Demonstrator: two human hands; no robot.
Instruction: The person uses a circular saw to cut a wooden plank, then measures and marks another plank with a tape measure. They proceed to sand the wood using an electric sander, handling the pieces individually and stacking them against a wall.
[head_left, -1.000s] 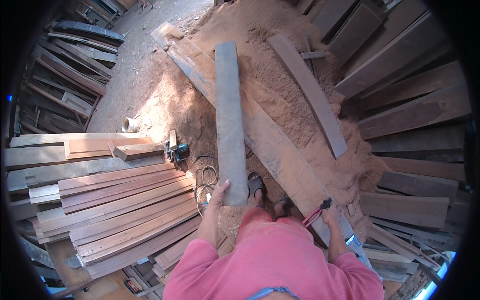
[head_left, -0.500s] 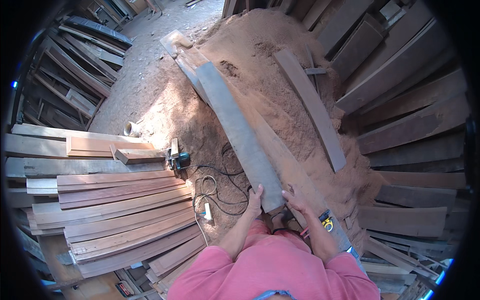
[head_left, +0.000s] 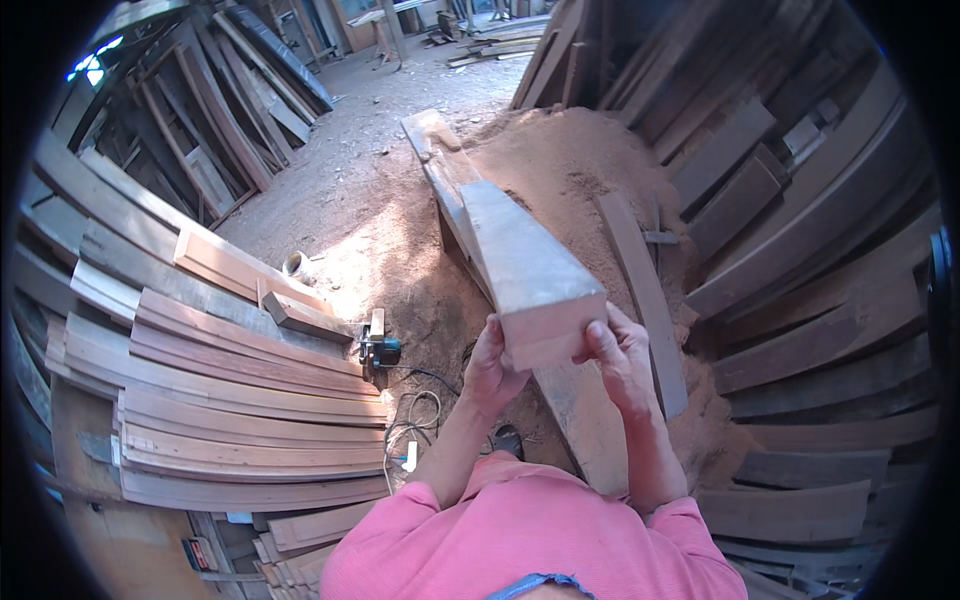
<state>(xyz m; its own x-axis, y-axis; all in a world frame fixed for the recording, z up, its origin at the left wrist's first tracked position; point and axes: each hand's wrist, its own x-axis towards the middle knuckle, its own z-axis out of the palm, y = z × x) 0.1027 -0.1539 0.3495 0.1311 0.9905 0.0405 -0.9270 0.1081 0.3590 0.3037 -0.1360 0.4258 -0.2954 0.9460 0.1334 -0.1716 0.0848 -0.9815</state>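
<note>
Both hands hold the near end of a thick wooden plank (head_left: 530, 255), raised toward me so its pale cut end faces me. My left hand (head_left: 490, 365) grips the left edge, thumb up along the side. On the right edge, my right hand (head_left: 622, 362) is closed with its thumb against the cut end. The plank's upper face is greyish, and its far end lies on a longer, dusty board (head_left: 585, 430) that slants away from me. Fingers under the plank are partly hidden.
Stacked reddish boards (head_left: 250, 430) lie at the left, near a teal power tool (head_left: 378, 350) with a coiled cord (head_left: 420, 412). Sawdust (head_left: 560, 150) is heaped beyond. A loose board (head_left: 645, 300) lies on it at right. Dark planks (head_left: 800, 340) line the right side.
The near end of the plank has come up off the longer board, lifted by both hands. My view has tilted upward, showing more of the far floor.
</note>
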